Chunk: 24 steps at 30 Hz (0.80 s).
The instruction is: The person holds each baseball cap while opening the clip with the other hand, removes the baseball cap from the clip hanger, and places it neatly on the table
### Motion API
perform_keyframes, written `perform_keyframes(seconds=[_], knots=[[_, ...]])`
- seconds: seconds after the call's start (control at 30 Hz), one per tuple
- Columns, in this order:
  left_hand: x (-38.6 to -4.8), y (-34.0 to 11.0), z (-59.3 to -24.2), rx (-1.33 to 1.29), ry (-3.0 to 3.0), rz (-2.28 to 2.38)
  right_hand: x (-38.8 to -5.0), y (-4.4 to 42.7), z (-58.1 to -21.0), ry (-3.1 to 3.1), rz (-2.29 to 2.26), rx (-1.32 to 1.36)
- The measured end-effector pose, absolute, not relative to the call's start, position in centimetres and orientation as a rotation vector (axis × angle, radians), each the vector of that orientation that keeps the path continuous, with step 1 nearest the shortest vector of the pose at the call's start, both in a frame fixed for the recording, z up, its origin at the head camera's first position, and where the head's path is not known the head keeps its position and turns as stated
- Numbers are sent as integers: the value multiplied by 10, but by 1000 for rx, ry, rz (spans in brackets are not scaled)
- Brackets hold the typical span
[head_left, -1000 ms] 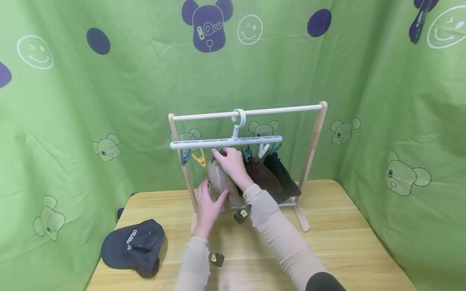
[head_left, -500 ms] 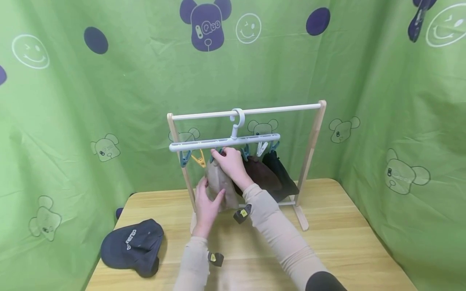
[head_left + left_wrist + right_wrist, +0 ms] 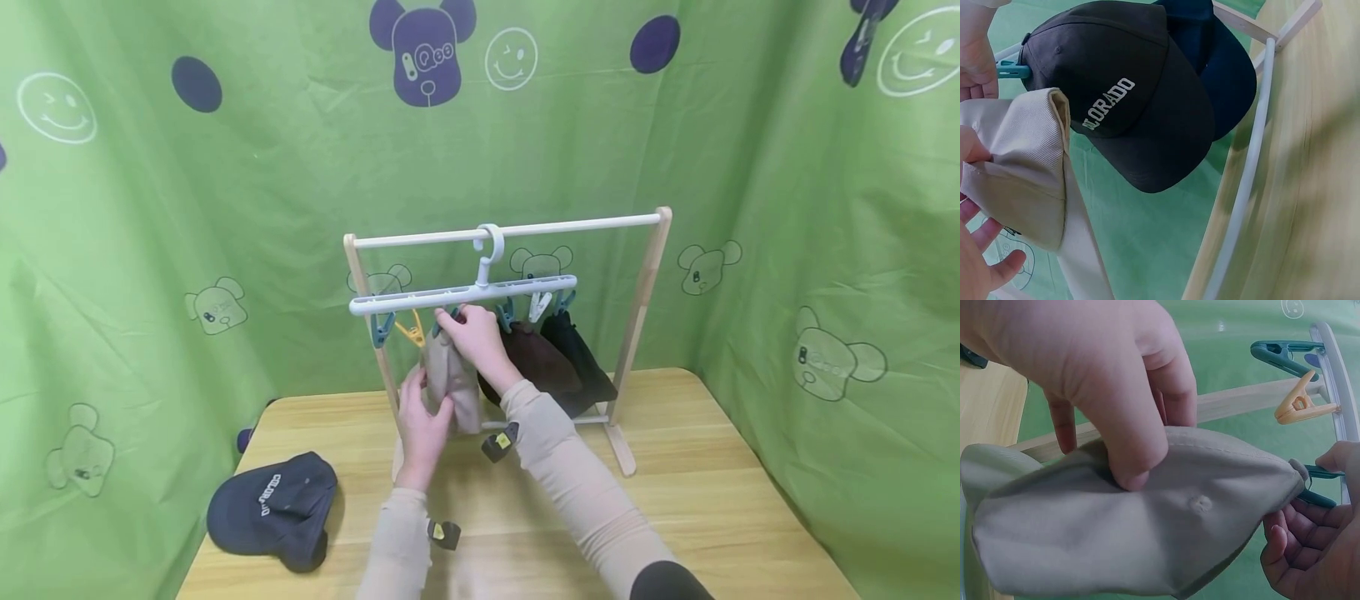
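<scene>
A beige cap (image 3: 453, 392) hangs from the hanger bar, tilted downward. My left hand (image 3: 420, 421) holds its lower part, one fingertip pressing a dent into the fabric in the right wrist view. At the cap's upper end, my right hand (image 3: 480, 337) pinches a teal clothespin (image 3: 1317, 497), thumb above and curled fingers below. The cap's narrow end lies at that clothespin's jaws. Beside it hang a dark brown cap (image 3: 543, 362) with white lettering, held by another teal clothespin (image 3: 1013, 70), and a dark navy cap (image 3: 577, 354).
The pale hanger (image 3: 465, 294) hooks over the white rail of a wooden rack (image 3: 645, 300). A yellow clothespin (image 3: 410, 327) and a teal clothespin (image 3: 381, 329) dangle at its left end. Another navy cap (image 3: 273, 510) lies on the table (image 3: 712, 500), front left. Green curtains surround it.
My left hand has shifted slightly left, turning the lower part of the beige cap, which now looks narrower. More of the brown cap shows behind it. My right hand stays at the clothespin.
</scene>
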<state>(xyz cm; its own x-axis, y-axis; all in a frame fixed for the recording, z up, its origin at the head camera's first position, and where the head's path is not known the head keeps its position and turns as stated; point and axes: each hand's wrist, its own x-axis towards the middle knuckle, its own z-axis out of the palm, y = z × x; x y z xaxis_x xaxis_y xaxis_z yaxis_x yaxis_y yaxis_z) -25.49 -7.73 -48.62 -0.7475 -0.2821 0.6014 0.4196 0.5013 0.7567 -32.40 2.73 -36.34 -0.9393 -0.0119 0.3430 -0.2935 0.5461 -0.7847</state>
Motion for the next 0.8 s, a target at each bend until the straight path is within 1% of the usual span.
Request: perform_keyframes(seconds=[0.5,0.8], knots=[[-255,-79,-486,-67,-2061,-1261,-325,28,-362,-2501,1349,265],[-253,-79,-484,-86,-2005,-1239,-324,28,-362,-2510,1333,259]])
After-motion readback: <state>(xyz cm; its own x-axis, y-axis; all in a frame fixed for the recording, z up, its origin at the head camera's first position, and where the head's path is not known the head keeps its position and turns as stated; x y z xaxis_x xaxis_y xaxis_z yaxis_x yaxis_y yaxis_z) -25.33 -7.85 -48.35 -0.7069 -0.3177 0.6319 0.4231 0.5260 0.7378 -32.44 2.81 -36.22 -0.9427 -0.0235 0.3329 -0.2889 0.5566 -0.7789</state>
